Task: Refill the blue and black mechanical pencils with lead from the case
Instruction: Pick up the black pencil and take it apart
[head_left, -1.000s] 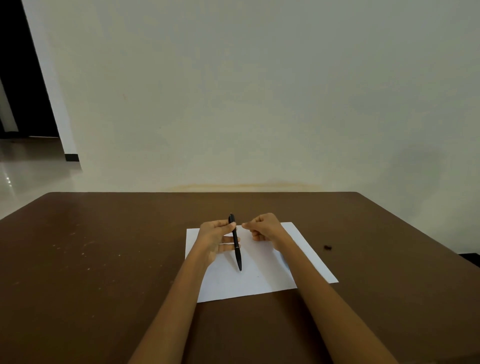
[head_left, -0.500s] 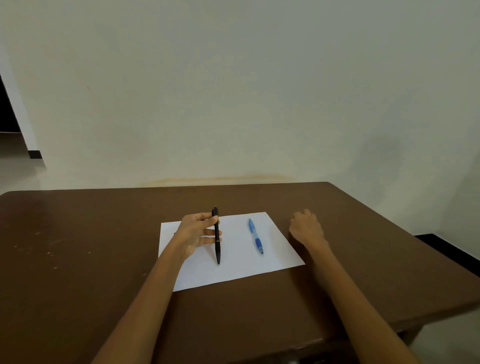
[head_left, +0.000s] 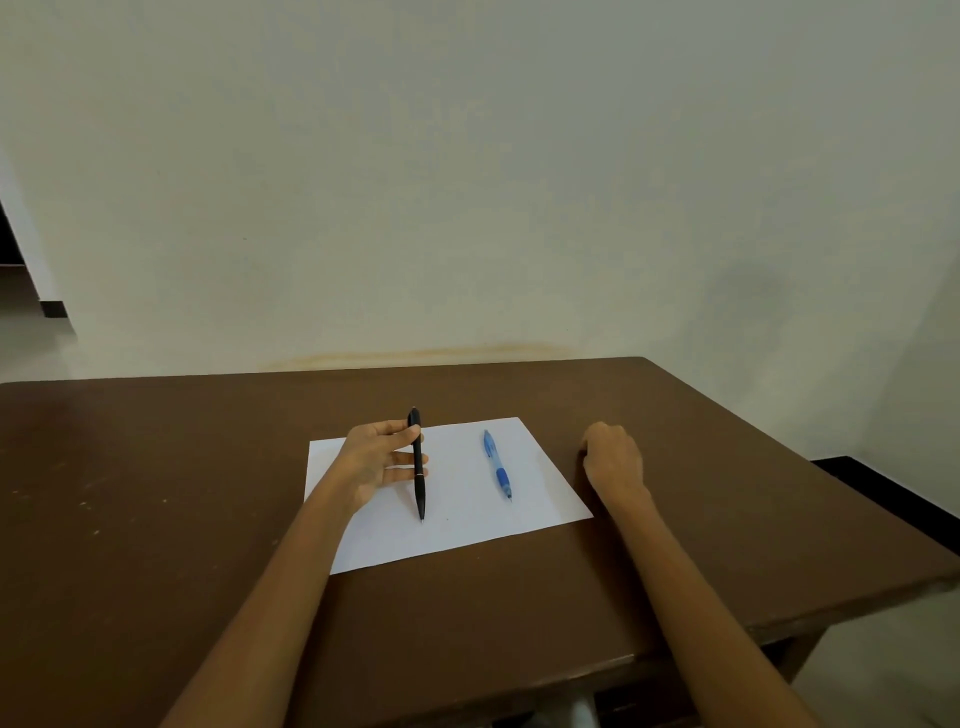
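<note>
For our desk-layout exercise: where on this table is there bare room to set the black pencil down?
On the white paper, the strip between the black pencil in the left hand and the blue pencil is bare, as is the paper's near edge. The brown table left of the paper is open. The right hand crowds the paper's right edge.

Dim even light, soft focus, perhaps slight wide-angle edge bending
</note>
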